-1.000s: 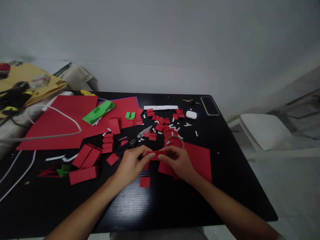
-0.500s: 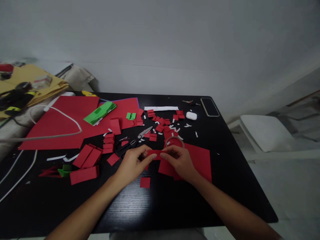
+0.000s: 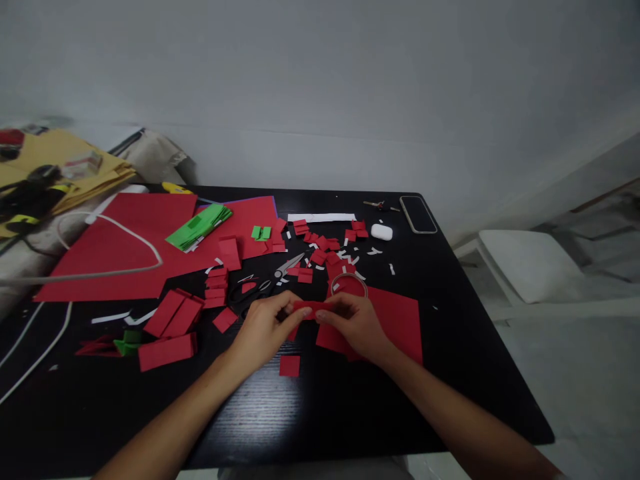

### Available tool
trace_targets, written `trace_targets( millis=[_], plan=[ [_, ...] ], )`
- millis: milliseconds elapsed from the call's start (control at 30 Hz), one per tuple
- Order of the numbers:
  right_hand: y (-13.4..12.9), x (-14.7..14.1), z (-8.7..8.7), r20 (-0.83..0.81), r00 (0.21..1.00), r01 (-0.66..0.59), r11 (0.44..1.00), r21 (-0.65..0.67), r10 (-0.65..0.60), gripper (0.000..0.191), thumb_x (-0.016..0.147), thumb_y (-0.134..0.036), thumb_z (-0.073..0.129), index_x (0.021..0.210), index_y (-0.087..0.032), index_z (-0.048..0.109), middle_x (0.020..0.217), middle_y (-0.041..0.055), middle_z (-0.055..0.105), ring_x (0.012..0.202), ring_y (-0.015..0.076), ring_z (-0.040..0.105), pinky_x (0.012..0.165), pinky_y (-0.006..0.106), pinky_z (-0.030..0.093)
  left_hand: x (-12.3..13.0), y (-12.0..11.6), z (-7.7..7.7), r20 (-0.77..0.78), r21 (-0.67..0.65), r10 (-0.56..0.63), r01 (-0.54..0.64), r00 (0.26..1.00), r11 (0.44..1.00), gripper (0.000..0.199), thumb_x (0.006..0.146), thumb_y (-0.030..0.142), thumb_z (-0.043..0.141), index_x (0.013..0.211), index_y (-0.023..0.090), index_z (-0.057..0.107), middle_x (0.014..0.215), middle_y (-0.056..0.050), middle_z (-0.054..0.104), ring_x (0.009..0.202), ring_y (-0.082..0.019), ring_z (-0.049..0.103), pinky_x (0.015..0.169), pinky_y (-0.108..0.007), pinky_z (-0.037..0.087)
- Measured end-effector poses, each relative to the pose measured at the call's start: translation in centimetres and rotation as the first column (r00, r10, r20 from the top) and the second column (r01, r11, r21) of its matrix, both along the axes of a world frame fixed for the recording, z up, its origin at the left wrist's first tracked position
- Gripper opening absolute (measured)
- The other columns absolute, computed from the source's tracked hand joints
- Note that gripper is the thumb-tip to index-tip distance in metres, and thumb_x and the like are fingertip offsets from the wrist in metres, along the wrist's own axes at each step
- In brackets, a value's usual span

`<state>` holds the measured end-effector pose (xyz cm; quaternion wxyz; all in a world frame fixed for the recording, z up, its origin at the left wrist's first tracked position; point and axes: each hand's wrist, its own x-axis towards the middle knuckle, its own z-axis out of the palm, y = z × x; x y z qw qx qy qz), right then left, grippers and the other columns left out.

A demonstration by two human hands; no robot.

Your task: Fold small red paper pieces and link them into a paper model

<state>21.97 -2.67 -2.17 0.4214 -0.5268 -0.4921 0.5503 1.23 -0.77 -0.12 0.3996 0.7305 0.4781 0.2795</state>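
Between my two hands is a small folded red paper piece (image 3: 311, 309). My left hand (image 3: 267, 325) pinches its left end between thumb and fingers, and my right hand (image 3: 357, 325) pinches the right end. Under and beside my right hand lie larger red sheets (image 3: 397, 323), with a tape roll (image 3: 367, 288) on them just behind the fingers. Scissors (image 3: 281, 272) lie partly open behind my left hand. A small red square (image 3: 289, 365) rests on the table in front of the hands.
On the black table (image 3: 350, 420) are green folded strips (image 3: 200, 227), red folded blocks (image 3: 169, 351), white scraps, a white case (image 3: 382, 232), keys (image 3: 381, 206) and a phone (image 3: 418, 214). A white cable (image 3: 125, 272) crosses the left side. A white chair (image 3: 517, 263) stands at the right.
My right thumb has shifted slightly left along the red paper, and the thumbs are closer together. The paper looks narrower. The whole view has moved very slightly.
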Motion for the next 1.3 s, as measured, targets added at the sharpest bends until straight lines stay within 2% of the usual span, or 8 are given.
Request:
trace_targets(
  millis=[100,267,433,733,967,1133,1300],
  plan=[
    [-0.02,-0.06,-0.07,0.008,1.000,-0.002,1.000,-0.001,0.002,0.021,0.076,-0.038,0.084,0.082,-0.019,0.076,0.077,0.0029,0.079,0.072,0.0194,0.074,0.068,0.030,0.057,-0.01,-0.07,0.00,0.017,-0.010,-0.002,0.003,1.000,1.000,0.024,0.097,0.040,0.062,0.091,0.019,0.071,0.066,0.004,0.060,0.059,-0.012,0.055,0.052,-0.020,0.039],
    [-0.18,-0.21,0.14,0.011,0.999,-0.035,0.999,-0.005,0.035,0.022,0.078,-0.040,0.082,0.083,-0.019,0.075,0.079,0.0032,0.079,0.073,0.0194,0.074,0.068,0.030,0.056,-0.07,-0.06,0.15,0.010,0.080,0.015,-0.016,1.000,0.997,0.023,0.098,0.035,0.061,0.085,0.018,0.070,0.062,0.005,0.056,0.055,-0.011,0.051,0.053,-0.021,0.038],
    [-0.23,-0.02,0.25,0.029,0.998,-0.059,0.998,0.020,0.059,0.018,0.084,-0.038,0.077,0.083,-0.019,0.075,0.080,0.0039,0.079,0.076,0.0199,0.074,0.074,0.031,0.056,-0.02,-0.11,0.31,0.014,0.092,-0.014,0.013,1.000,0.996,0.022,0.100,0.032,0.058,0.087,0.018,0.070,0.065,0.004,0.061,0.057,-0.011,0.054,0.056,-0.021,0.041],
    [-0.14,-0.15,0.23,0.072,0.997,-0.010,0.999,0.039,0.007,0.021,0.080,-0.039,0.078,0.082,-0.018,0.074,0.072,0.0009,0.073,0.065,0.0154,0.064,0.061,0.026,0.047,-0.37,0.09,-0.02,-0.015,0.072,-0.024,0.025,1.000,0.997,0.023,0.100,0.037,0.061,0.090,0.018,0.070,0.065,0.005,0.055,0.059,-0.010,0.051,0.057,-0.021,0.038],
    [-0.13,-0.03,0.30,0.080,0.997,-0.008,0.998,0.067,0.003,0.018,0.081,-0.036,0.076,0.079,-0.019,0.074,0.072,0.0012,0.072,0.065,0.0158,0.063,0.063,0.028,0.048,-0.11,0.05,-0.10,-0.011,0.066,-0.046,0.047,0.999,0.997,0.024,0.100,0.037,0.060,0.090,0.018,0.069,0.066,0.005,0.056,0.060,-0.011,0.052,0.058,-0.022,0.039],
    [-0.17,-0.28,-0.18,0.060,0.998,0.035,0.998,0.042,-0.038,0.021,0.079,-0.040,0.079,0.081,-0.020,0.074,0.074,0.0020,0.074,0.068,0.0175,0.066,0.064,0.029,0.050,-0.20,0.00,-0.08,-0.003,0.098,-0.026,0.026,1.000,0.995,0.021,0.100,0.033,0.060,0.089,0.018,0.069,0.066,0.005,0.056,0.059,-0.010,0.052,0.058,-0.021,0.040],
    [-0.22,-0.36,-0.27,-0.015,1.000,0.005,0.999,-0.033,-0.006,0.028,0.070,-0.041,0.087,0.086,-0.020,0.075,0.078,0.0015,0.076,0.071,0.0182,0.068,0.067,0.030,0.052,-0.22,-0.11,0.20,0.005,0.113,-0.014,0.014,1.000,0.994,0.020,0.100,0.031,0.060,0.087,0.017,0.069,0.065,0.006,0.056,0.058,-0.010,0.052,0.058,-0.021,0.040]
  ],
)
